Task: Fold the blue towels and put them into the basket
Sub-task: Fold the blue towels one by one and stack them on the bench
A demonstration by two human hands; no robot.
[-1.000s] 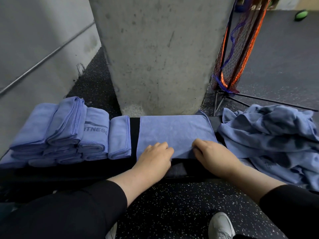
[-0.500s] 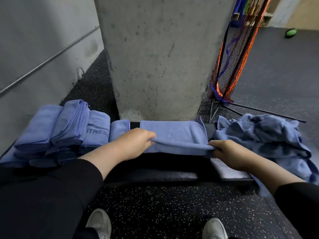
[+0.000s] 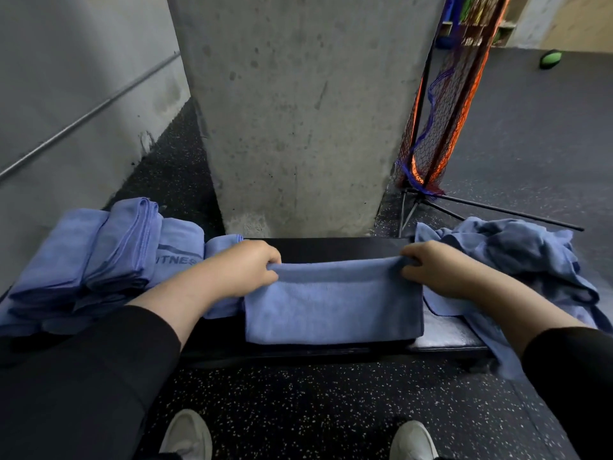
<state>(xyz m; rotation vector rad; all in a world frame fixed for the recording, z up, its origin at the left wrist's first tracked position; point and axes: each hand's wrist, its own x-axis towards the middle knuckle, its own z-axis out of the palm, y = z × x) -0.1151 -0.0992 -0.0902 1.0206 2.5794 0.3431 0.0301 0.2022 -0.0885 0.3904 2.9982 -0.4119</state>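
left hand (image 3: 247,268) pinches blue towel (image 3: 333,307) left top corner | right hand (image 3: 431,268) pinches right corner | towel folded on surface (image 3: 331,249)

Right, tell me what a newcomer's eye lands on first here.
First the two hands, left hand and right hand, pinching the far corners of a blue towel on the black bench at centre. Then the folded stack on the left and the crumpled pile on the right.
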